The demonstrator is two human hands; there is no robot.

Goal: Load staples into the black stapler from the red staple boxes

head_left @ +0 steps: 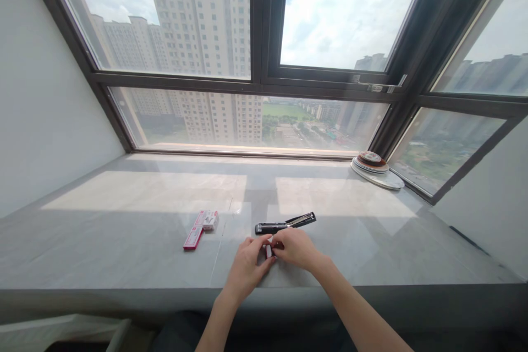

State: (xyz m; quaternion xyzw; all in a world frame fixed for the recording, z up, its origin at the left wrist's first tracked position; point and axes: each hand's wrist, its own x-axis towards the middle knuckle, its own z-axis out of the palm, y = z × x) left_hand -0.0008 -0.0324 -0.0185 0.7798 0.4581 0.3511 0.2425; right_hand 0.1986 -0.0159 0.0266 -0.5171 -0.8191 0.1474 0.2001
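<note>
Near the front of the windowsill, a small red-and-white box [268,252] is between my two hands. My left hand [247,265] grips it from the left, thumb below and fingers above. My right hand [296,248] has its fingers pinched together at the box's upper right side; the fingertips are partly hidden. Just beyond them lies a black stapler [270,227], opened out, with its metal staple channel exposed and its top arm angled to the right.
Left of my hands lie a flat pink-and-white box [193,237] and a small white box [210,220] with a printed picture. A stack of round plate-like discs [377,171] sits in the far right corner by the window frame [264,88]. A pale bin-like container [70,330] stands below the sill.
</note>
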